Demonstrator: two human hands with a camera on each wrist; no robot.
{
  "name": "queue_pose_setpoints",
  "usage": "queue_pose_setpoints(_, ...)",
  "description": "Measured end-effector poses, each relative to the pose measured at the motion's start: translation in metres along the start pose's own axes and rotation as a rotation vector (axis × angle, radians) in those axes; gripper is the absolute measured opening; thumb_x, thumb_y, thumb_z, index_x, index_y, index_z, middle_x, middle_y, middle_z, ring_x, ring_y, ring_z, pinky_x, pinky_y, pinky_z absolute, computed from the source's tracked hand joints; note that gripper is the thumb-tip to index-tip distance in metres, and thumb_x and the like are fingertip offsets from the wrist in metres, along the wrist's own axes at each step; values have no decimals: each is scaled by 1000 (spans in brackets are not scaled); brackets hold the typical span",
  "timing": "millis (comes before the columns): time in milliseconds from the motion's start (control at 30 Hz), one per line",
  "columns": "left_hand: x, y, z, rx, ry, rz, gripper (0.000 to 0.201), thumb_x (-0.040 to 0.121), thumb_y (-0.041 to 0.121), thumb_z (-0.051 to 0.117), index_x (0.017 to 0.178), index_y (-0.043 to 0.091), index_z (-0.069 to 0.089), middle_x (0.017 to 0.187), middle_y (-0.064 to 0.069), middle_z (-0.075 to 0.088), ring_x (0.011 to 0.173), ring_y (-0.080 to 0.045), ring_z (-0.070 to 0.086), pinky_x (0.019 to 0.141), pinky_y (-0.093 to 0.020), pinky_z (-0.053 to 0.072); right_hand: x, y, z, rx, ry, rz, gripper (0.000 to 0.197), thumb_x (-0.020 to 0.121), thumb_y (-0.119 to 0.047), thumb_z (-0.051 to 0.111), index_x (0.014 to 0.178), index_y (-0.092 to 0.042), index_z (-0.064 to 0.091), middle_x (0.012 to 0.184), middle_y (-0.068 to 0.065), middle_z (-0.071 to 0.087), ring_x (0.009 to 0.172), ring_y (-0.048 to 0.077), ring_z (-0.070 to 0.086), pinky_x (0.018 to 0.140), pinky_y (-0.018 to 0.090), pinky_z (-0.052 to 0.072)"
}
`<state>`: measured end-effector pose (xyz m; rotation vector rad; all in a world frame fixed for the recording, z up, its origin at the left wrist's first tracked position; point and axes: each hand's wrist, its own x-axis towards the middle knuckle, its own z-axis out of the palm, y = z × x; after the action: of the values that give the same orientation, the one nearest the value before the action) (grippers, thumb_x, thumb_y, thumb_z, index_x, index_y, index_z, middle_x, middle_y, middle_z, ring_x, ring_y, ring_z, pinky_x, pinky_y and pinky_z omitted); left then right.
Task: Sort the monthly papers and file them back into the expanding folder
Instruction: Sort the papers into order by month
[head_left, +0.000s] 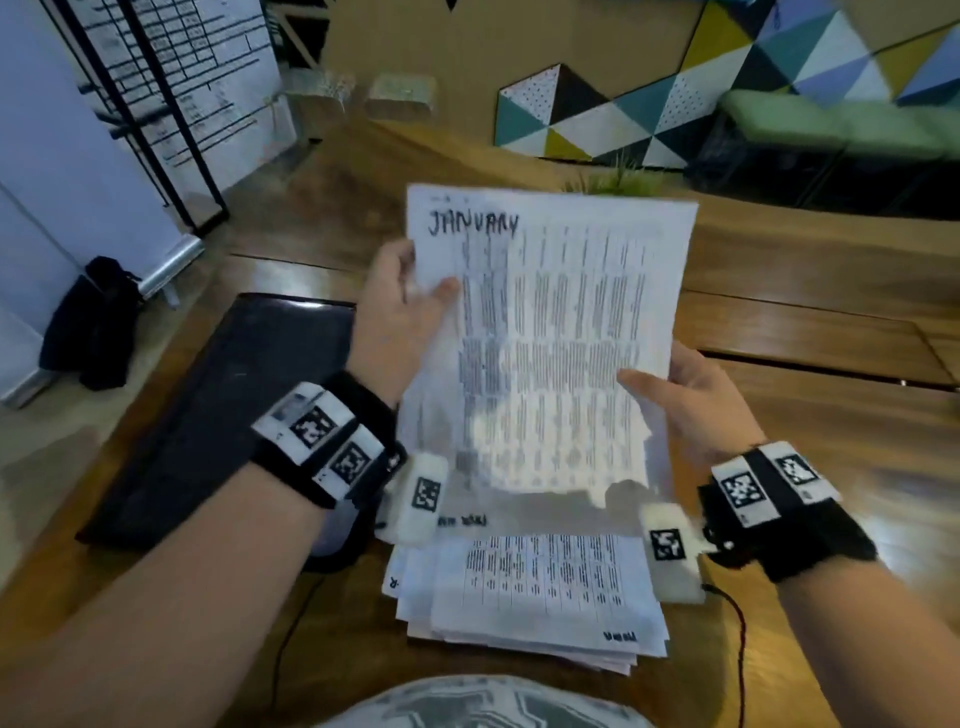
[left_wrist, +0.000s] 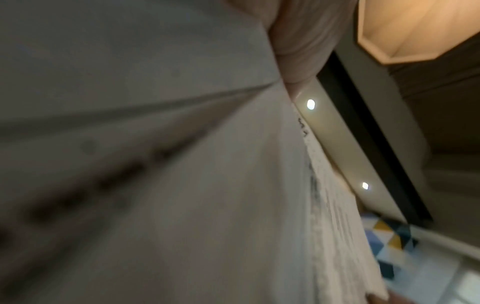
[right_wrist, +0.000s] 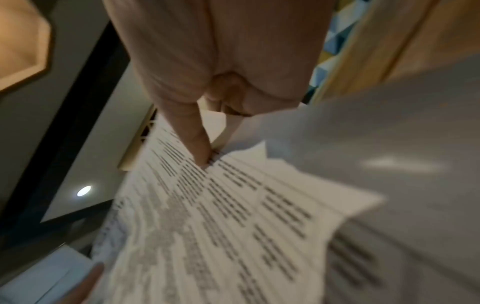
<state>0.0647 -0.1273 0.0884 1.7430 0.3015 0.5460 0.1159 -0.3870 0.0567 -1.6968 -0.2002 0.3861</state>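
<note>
I hold up a sheaf of printed sheets headed "JANUARY" (head_left: 550, 332) above the table. My left hand (head_left: 405, 312) pinches its left edge, thumb on the front. My right hand (head_left: 675, 395) grips the lower right edge, thumb on the print. In the right wrist view the thumb presses the printed JANUARY sheets (right_wrist: 221, 216). The left wrist view shows mostly the blurred back of the sheets (left_wrist: 155, 164). A loose pile of more monthly papers (head_left: 530, 597) lies on the table below. The black expanding folder (head_left: 218, 415) lies flat and closed to the left, under my left forearm.
The wooden table (head_left: 805, 322) stretches ahead and to the right. A small green plant (head_left: 618, 179) stands behind the raised sheets. A thin red-black cable (head_left: 740, 639) runs over the table by my right wrist. A black bag (head_left: 93, 322) sits on the floor at left.
</note>
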Motion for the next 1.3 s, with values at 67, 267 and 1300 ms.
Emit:
queue_pose_setpoints(67,-20,-24,14,-46,-111,-130,53,85,10,66,130,16,38,112,12,57,91,11,59,76,-13,51,-17,14,-11,-37,60,83,25,83,-9,65,107,-13,67,105,7,71,89,18,69,67,26,56)
queue_pose_setpoints(267,-53,-99,40,56,-309,-373,64,81,1,67,139,11,40,129,0,56,121,-19,54,100,-37,44,-42,67,-21,-298,122,331,22,78,-26,71,90,-7,70,91,14,72,84,30,68,81,52,53)
queue_pose_setpoints(1300,-54,-130,40,213,-131,-381,17,97,16,47,94,8,62,93,-3,62,86,-12,57,76,-23,46,61,58,55,-1095,-459,-248,25,90,-8,49,107,-16,65,104,6,63,99,24,57,84,29,43)
